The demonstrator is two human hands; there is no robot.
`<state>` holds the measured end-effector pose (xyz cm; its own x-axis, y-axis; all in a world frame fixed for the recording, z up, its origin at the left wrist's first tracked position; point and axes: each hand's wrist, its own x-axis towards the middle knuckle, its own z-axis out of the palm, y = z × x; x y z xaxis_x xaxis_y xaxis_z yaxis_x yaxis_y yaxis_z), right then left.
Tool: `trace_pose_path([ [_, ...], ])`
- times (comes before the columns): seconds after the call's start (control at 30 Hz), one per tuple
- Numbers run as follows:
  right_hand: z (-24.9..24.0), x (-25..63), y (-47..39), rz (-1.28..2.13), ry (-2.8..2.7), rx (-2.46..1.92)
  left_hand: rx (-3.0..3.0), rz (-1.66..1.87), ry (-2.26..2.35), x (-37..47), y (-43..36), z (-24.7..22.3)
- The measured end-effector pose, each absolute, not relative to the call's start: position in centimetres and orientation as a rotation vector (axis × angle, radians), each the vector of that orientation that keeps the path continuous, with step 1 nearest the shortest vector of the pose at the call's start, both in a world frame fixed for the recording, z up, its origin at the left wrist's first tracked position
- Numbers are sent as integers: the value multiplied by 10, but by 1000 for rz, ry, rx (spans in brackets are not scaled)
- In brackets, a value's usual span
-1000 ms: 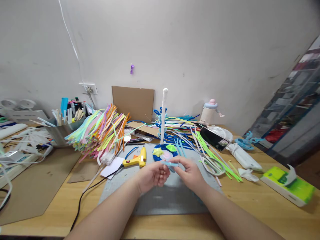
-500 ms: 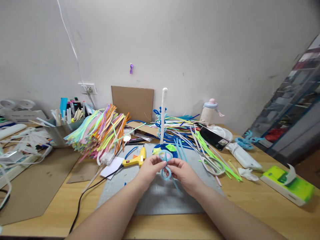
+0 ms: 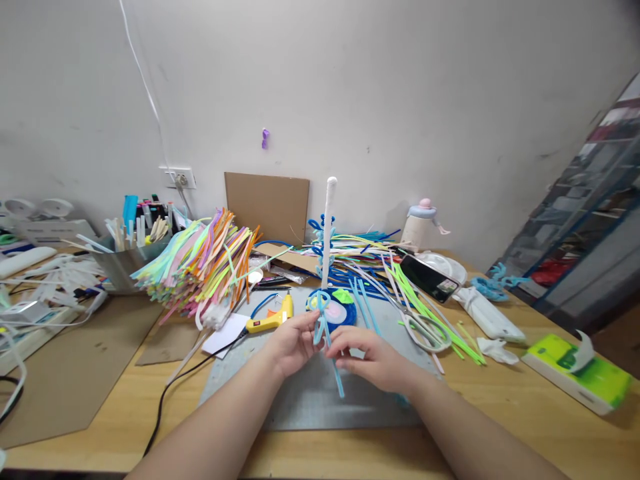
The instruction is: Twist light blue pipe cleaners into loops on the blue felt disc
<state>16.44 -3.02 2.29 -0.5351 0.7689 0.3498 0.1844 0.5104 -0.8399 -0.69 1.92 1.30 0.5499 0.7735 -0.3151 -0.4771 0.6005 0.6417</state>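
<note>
My left hand (image 3: pixel 295 343) pinches a light blue pipe cleaner (image 3: pixel 323 307) bent into loops, with its straight tail hanging down to the right. Beside it, the thumb and fingers of my right hand (image 3: pixel 367 357) are closed around the upper part of that tail. Just behind the loops stands a round blue base (image 3: pixel 345 323) with a pink middle and yellow-green pieces. A white fuzzy post (image 3: pixel 329 227) rises behind it, with blue curled loops (image 3: pixel 318 243) at its side. Two straight light blue pipe cleaners (image 3: pixel 367 307) lie on the grey mat (image 3: pixel 320 407).
Left of my hands lie a yellow glue gun (image 3: pixel 270 322) and a bundle of coloured pipe cleaners (image 3: pixel 200 267). Scissors (image 3: pixel 425 331), a phone (image 3: pixel 429 277), a white pack (image 3: pixel 490 317) and a green box (image 3: pixel 577 373) are on the right. A bottle (image 3: pixel 419 227) stands behind.
The looped pipe cleaner has turned and moved slightly left, its loops now seen narrower. My right hand has shifted from the loops down to the tail.
</note>
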Motion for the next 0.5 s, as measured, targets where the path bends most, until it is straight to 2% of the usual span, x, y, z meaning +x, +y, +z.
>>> trace_pose_path([
  [0.33,19,163,-35,322,-2394,-648,406,619,525,-10,17,18],
  [0.5,17,164,-36,174,-2420,-652,396,628,562,-11,16,17],
])
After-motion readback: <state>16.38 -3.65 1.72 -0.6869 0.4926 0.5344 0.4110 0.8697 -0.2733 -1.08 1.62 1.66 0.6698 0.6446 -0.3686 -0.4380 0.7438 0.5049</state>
